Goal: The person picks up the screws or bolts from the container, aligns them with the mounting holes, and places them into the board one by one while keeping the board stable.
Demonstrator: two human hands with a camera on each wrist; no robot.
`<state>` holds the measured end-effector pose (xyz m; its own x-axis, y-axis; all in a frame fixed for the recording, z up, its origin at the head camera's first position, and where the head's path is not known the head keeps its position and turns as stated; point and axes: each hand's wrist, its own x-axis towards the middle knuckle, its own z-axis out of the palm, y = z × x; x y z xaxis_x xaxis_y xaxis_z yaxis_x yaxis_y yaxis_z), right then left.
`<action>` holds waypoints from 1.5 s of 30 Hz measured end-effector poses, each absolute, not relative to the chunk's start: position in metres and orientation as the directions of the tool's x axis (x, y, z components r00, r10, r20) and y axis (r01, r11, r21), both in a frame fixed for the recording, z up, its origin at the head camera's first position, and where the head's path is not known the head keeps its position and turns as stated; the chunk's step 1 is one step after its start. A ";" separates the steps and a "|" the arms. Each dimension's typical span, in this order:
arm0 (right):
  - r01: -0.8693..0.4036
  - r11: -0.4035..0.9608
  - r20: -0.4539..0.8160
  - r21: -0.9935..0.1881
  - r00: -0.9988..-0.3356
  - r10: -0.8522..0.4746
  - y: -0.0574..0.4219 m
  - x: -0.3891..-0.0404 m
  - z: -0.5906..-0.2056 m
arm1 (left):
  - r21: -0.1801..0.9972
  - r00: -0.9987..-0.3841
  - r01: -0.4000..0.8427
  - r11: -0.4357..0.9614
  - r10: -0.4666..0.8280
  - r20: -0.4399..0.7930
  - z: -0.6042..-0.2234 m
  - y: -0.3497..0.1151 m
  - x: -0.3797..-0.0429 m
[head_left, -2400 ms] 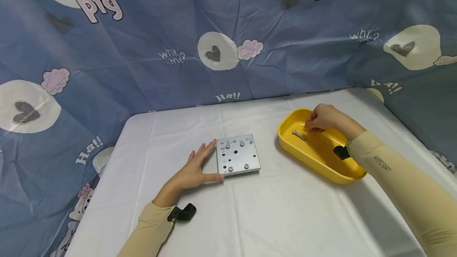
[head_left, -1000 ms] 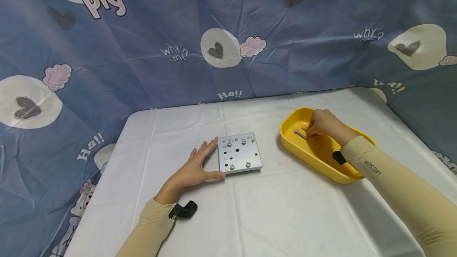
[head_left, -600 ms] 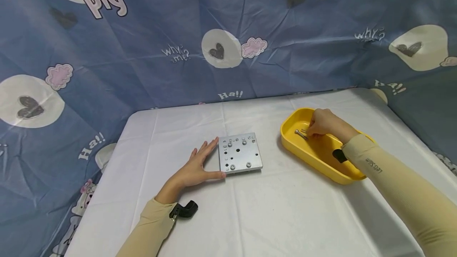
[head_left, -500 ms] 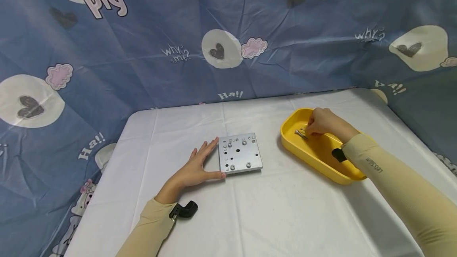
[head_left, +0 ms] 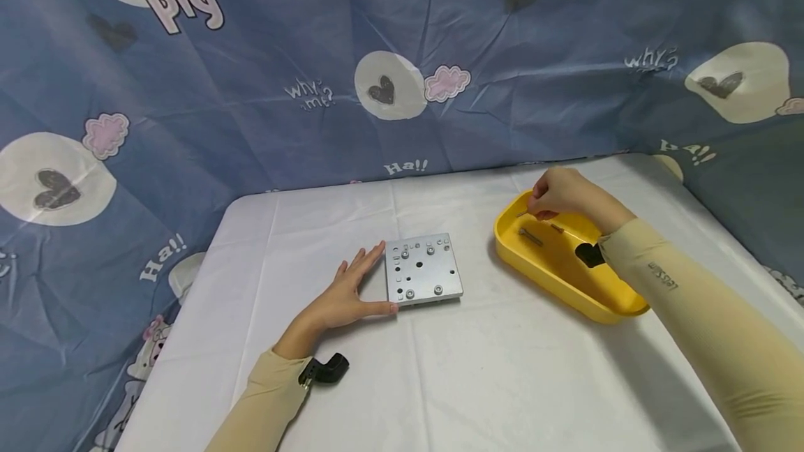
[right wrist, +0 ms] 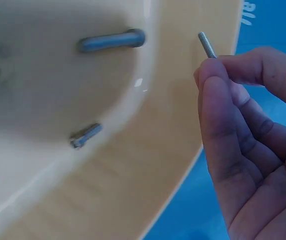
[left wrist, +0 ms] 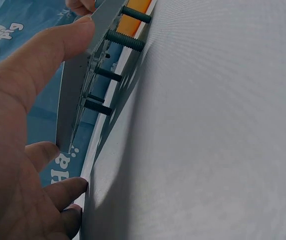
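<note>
Two screws [head_left: 530, 236] chilling in the yellow tray [head_left: 546, 281], right hand [head_left: 561, 191] fingers [right wrist: 215, 95] pinching a third screw [right wrist: 206, 45], left hand [head_left: 336, 304] fingers [head_left: 366, 264] splayed against metal plate [head_left: 433, 273]

Left hand [head_left: 339, 304] spread wide, right hand [head_left: 561, 192] with fingers [right wrist: 217, 115] pinching

A white cloth-covered desk [head_left: 477, 382] with a rounded far-left corner is carrying a square silver-grey metal plate [head_left: 433, 274] near its middle and an oblong, round-cornered yellow tray [head_left: 548, 280] to the right, apart from the plate. Threaded metal bolts [left wrist: 126, 40] are pointing down from the plate's underside.
</note>
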<state>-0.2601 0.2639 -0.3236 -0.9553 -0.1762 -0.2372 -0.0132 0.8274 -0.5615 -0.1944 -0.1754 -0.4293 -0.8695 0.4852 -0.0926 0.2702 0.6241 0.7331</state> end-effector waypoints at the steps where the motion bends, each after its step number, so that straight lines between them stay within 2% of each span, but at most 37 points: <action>1: -0.008 0.827 -0.238 -0.562 -0.956 -0.171 0.263 -0.260 -0.322 | 0.734 -0.869 0.268 0.624 0.486 -0.096 -0.430 -0.175 -0.195; 12: -0.014 0.831 -0.193 -0.557 -0.970 -0.146 0.232 -0.266 -0.298 | 0.724 -0.871 0.277 0.632 0.484 -0.089 -0.428 -0.176 -0.199; 45: -0.036 0.726 -0.226 -0.687 -0.939 -0.261 0.141 -0.279 -0.309 | 0.732 -0.869 0.289 0.617 0.490 -0.070 -0.435 -0.178 -0.198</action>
<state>-0.2788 0.1405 -0.3090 -0.9386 -0.2608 -0.2258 -0.0364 0.7257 -0.6870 -0.1982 -0.1778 -0.4351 -0.8690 0.4897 -0.0705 0.2886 0.6174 0.7318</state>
